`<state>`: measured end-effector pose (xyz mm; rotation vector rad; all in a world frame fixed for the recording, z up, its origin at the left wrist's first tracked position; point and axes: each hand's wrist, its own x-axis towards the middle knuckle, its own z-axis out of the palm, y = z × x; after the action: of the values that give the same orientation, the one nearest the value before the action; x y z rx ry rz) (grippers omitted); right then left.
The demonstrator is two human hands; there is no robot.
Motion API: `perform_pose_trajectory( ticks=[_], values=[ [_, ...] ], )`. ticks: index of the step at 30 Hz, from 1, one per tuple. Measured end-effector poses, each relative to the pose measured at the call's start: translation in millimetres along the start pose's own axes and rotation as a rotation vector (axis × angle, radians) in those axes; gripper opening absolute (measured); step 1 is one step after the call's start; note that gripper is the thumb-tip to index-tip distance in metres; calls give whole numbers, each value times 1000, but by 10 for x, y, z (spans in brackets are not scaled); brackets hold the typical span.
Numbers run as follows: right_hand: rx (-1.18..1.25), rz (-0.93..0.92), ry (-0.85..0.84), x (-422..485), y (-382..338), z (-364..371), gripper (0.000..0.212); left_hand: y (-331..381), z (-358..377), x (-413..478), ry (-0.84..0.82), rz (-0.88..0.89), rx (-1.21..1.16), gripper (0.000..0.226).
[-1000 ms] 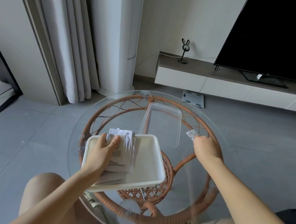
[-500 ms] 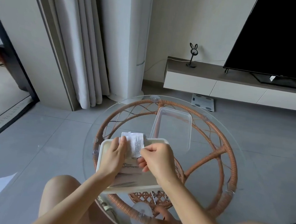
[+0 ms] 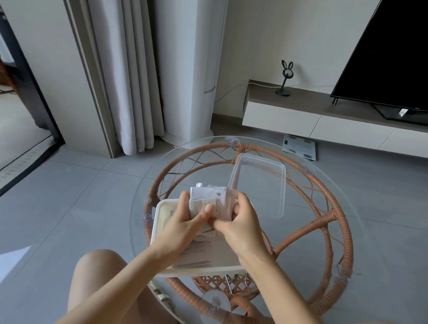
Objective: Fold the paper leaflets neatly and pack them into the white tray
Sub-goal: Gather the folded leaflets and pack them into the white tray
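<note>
A white tray (image 3: 162,225) rests on the near left part of a round glass table (image 3: 336,190). Over the tray's far edge both hands hold a small stack of folded paper leaflets (image 3: 208,195). My left hand (image 3: 185,224) grips the stack from the left, thumb on top. My right hand (image 3: 240,225) pinches it from the right. More folded paper (image 3: 197,255) lies flat inside the tray, partly hidden by my wrists.
A clear plastic lid (image 3: 258,182) lies on the glass just beyond the tray. The rattan frame (image 3: 334,216) shows through the tabletop. My knees sit below the near edge. A TV cabinet (image 3: 343,122), bathroom scale (image 3: 300,146) and curtains (image 3: 127,73) stand farther off.
My right hand came from the table's right side with a small leaflet and joined my left hand at the tray. Both hands now hold the stack, lifted slightly at the tray's far edge.
</note>
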<state>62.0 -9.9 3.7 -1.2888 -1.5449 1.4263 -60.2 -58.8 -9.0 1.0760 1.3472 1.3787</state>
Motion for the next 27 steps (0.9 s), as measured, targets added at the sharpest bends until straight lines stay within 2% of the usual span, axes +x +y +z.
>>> perform_pose_trajectory(
  ticks=[3, 6, 11, 15, 19, 21, 25, 27],
  values=[
    [51, -88, 2, -86, 8, 96, 35, 28, 19, -14, -88, -75, -52, 40],
    [47, -191, 51, -125, 27, 138, 29, 38, 34, -13, -107, -79, -90, 44],
    [6, -310, 106, -161, 102, 178, 29, 8, -39, 18, 27, -44, -177, 58],
    [-31, -346, 100, -163, 188, 255, 16, 19, 10, -24, 52, -35, -168, 48],
    [-53, -317, 87, -127, 230, 273, 21, 58, 73, -33, 100, -29, -127, 37],
    [-56, -306, 97, -124, 222, 264, 29, 67, 77, -32, 113, -3, -99, 40],
    [44, -229, 100, -88, 185, 215, 39, 23, 41, -32, 15, 14, -106, 53],
    [143, -166, 101, -50, 164, 181, 41, 3, 40, -32, -18, 5, -77, 50]
  ],
)
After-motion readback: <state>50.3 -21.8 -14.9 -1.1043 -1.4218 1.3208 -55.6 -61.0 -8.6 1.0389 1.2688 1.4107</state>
